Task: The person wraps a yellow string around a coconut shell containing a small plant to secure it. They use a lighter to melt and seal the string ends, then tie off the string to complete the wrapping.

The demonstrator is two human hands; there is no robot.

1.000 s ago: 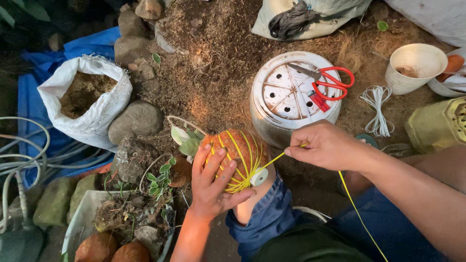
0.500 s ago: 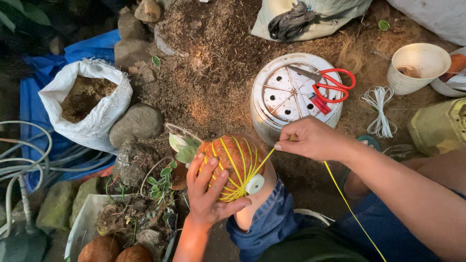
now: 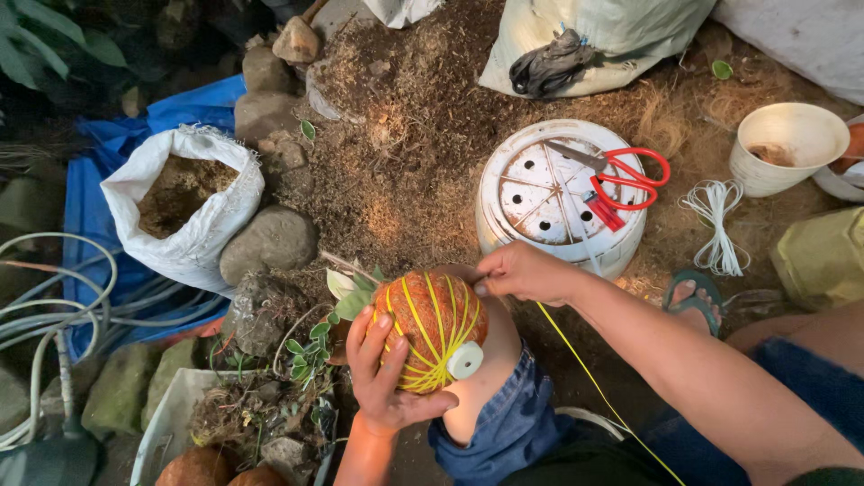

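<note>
Down on the person's bare knee sits a brown fibre ball (image 3: 432, 328), wound round with yellow string (image 3: 421, 317) and carrying a small white disc (image 3: 465, 360) on its near side; green leaves (image 3: 353, 292) stick out of its far end. The left hand (image 3: 382, 378) cups the ball from below and from the side, fingers spread over the fibre and the thumb curled under it. The right hand (image 3: 522, 272) rests at the ball's upper edge, fingers pressed together and pinching the string, which runs taut from there down past the rolled blue denim trouser leg (image 3: 504, 432).

Outward, the ground is bare soil strewn with brown husk fibre (image 3: 405, 135), an outdoor spot with stones (image 3: 270, 241) and foliage at the left. Just beyond the right hand stands an upturned white bucket (image 3: 549, 202) with holes in its base, red-handled scissors (image 3: 621, 180) lying on top. Right of it lie a bundle of white cord (image 3: 715, 225), a foot in a green sandal (image 3: 688, 292) and a white cup (image 3: 783, 144).

As for packaging: an open white woven sack (image 3: 184, 211) of brown material stands at the left on a blue tarp (image 3: 90, 207); a larger pale sack (image 3: 612, 40) lies at the top with a dark cloth (image 3: 553, 65) on it; a yellowish-green container (image 3: 823, 256) sits at the right edge. Pale hose (image 3: 54, 288) loops at the far left.
</note>
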